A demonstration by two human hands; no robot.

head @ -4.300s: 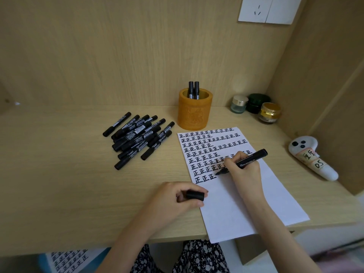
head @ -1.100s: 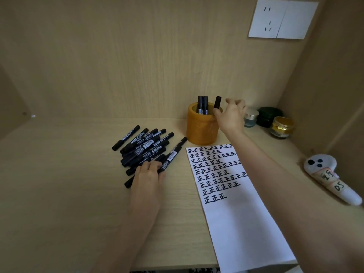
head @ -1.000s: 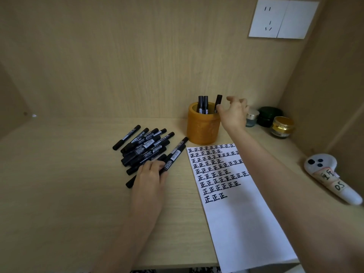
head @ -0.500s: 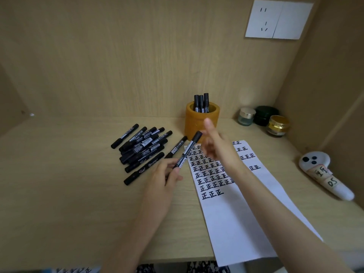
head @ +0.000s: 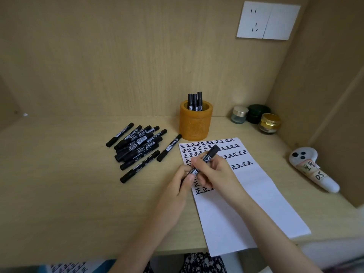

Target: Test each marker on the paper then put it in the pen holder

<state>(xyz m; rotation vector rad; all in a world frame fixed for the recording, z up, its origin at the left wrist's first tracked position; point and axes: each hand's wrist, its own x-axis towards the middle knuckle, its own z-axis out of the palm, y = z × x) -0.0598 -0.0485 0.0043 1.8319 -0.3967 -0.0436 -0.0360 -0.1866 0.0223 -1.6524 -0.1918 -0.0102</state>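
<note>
left hand [head: 176, 191] pinches marker [head: 212, 153] low end | right hand [head: 217, 174] grips barrel | tip hidden

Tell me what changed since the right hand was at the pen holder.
The right hand let the tested marker go in the pen holder and drew back over the paper. The left hand lifted a fresh marker off the pile and carried it rightward; both hands now grip it. The pen holder, paper and jars stayed put.
</note>
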